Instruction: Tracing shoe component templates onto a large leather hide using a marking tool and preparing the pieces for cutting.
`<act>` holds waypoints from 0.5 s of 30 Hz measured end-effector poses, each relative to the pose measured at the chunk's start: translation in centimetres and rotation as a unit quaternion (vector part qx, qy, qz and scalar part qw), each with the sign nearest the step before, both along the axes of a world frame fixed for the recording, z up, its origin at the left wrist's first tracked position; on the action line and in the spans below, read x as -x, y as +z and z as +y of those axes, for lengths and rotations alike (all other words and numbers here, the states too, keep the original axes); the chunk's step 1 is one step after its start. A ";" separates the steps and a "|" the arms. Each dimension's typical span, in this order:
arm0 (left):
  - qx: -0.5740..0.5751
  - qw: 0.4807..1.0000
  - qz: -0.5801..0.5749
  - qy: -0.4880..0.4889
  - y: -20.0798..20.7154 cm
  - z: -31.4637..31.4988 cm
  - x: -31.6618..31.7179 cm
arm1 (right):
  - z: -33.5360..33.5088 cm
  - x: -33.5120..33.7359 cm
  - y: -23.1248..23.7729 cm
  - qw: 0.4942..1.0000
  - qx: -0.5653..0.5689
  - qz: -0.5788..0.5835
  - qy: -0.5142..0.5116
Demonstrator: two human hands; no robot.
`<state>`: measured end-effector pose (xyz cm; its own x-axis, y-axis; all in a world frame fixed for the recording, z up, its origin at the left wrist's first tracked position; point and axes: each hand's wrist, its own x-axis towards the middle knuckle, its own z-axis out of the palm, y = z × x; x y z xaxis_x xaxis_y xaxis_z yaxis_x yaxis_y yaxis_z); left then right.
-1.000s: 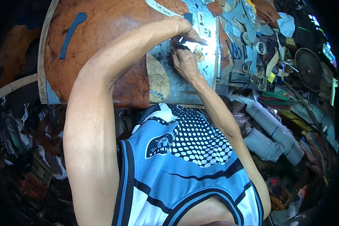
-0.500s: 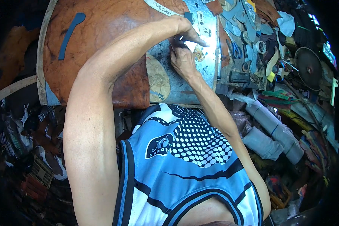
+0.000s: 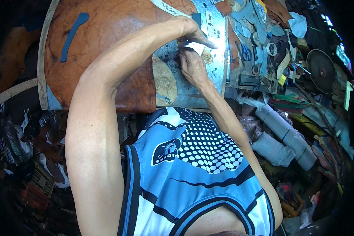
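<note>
My left hand (image 3: 194,31) reaches over the metal-topped worktable from the left. One finger stretches to the right and its other fingers are mostly hidden. It seems to press on a white flat piece (image 3: 196,47), perhaps a paper or card pattern, which shows between the hands. Just below, my right hand (image 3: 193,66) is closed, its fingers curled close to that piece; whatever they grip is hidden. A small tan, blotchy patch (image 3: 207,56) lies beside the right hand. Brown leather (image 3: 102,23) spreads over the table's left part, under my left forearm.
A dark blue strip-shaped piece (image 3: 73,37) lies on the leather. White marked strips (image 3: 167,8) sit at the far side. To the right are blue-handled scissors (image 3: 246,52), tape rolls (image 3: 271,49) and many scraps. A round fan (image 3: 321,72) stands farther right.
My right hand has shifted slightly, its fingers drawn a little to the right beneath the left hand. The left hand stays nearly in place.
</note>
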<state>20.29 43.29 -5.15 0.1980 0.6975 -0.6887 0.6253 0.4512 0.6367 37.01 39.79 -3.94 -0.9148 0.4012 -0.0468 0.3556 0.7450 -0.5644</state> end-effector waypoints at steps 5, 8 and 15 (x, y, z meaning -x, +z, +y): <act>-0.037 0.999 0.023 0.021 2.4 -1.4 -0.3 | 0.0 -1.3 0.7 0.999 0.044 0.019 -0.014; -0.075 0.992 0.096 0.018 2.8 -2.2 0.0 | 0.0 -2.2 0.4 0.997 0.049 0.062 -0.009; -0.474 0.848 0.236 -0.027 -3.5 -5.8 0.1 | -0.3 -3.0 1.2 0.997 0.071 0.034 -0.022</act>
<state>20.15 37.50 -8.66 0.1048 0.9805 0.1660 0.9151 -0.1604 0.3699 40.05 39.53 -2.79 -0.8994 0.4349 -0.0437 0.3432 0.6408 -0.6867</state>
